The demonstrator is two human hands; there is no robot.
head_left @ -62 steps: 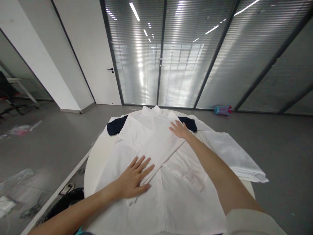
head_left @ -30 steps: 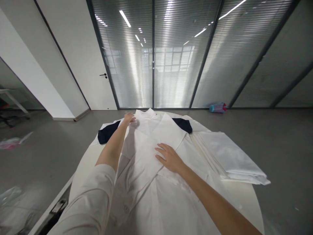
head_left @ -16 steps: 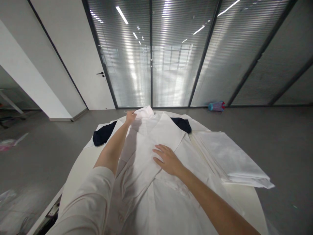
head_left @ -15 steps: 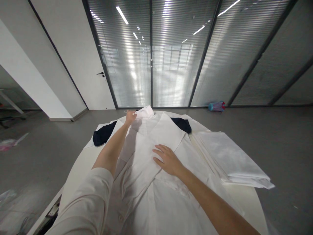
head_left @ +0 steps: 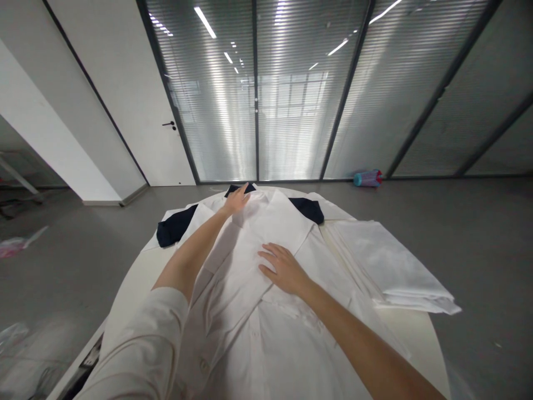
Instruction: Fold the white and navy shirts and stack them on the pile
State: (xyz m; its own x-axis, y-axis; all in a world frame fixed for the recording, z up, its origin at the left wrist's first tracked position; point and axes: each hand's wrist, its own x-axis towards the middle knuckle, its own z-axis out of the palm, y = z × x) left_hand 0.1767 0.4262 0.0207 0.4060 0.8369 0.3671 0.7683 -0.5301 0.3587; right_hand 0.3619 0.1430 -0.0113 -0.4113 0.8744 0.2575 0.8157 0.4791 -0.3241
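A white buttoned shirt [head_left: 270, 225] lies spread over a round table, its collar end at the far edge. My left hand [head_left: 236, 200] rests on the collar area with its fingers stretched out, palm down. Beside that hand shows a dark navy piece of cloth [head_left: 250, 188]. Lower down, my right hand [head_left: 283, 269] lies on the body of the shirt, fingers spread and holding nothing. Navy cloth also shows at the left shoulder [head_left: 177, 225] and the right shoulder [head_left: 308, 209].
The cream table [head_left: 129, 294] has a rounded edge. On its right side lies a folded white cloth [head_left: 400, 261] that overhangs the edge. A blue and red basket-like object [head_left: 367, 178] is on the floor by the glass partition. Clear plastic [head_left: 12, 336] lies on the floor at left.
My left hand has let go of the raised collar part and moved a little right, flattening out. The collar now lies lower, and navy cloth shows there. My right hand has stayed in place.
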